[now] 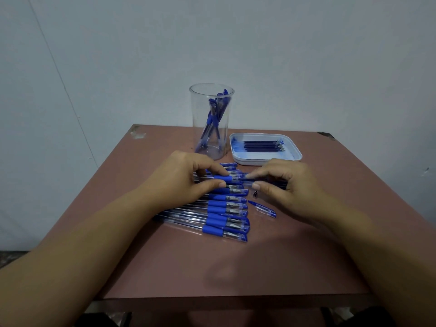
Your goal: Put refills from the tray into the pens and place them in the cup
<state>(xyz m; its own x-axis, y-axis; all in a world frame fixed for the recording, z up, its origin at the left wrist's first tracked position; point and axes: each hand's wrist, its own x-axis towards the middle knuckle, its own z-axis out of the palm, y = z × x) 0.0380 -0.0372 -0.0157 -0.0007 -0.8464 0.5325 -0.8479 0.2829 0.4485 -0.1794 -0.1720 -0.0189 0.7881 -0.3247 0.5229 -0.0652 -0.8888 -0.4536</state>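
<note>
My left hand (186, 175) grips a clear pen (223, 178) by its blue rubber grip, just above a row of several similar pens (226, 211) lying on the table. My right hand (290, 187) pinches a dark refill (273, 182) at the pen's open front end; its fingers hide most of the refill. A loose blue cap (263, 208) and a small metal tip (255, 194) lie on the table below my right hand. Behind stand a tall clear cup (200, 128) with a few pens in it and a white tray (266, 161) holding several dark refills (263, 146).
The brown table (236, 267) ends at a front edge near the bottom of the view, and its back corners are chipped. A plain pale wall stands close behind the cup and tray.
</note>
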